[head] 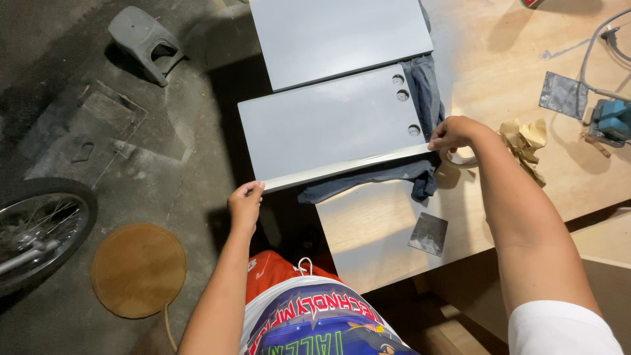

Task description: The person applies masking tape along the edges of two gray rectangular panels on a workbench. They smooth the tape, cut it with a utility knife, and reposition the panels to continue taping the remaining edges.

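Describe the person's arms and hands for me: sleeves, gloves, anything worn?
Both hands, left hand and right hand, are bare: no gloves, and no rings or watch that I can make out. The left forearm is uncovered as far as the view shows. The right arm ends in a short white sleeve at the upper arm.

Wheel (36,227) cut by left edge — sander (611,121) by right edge.

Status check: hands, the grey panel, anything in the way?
Left hand and right hand each grip an end of the near grey panel. Panel rests partly on a blue cloth at the workbench edge. Second grey panel lies just beyond.
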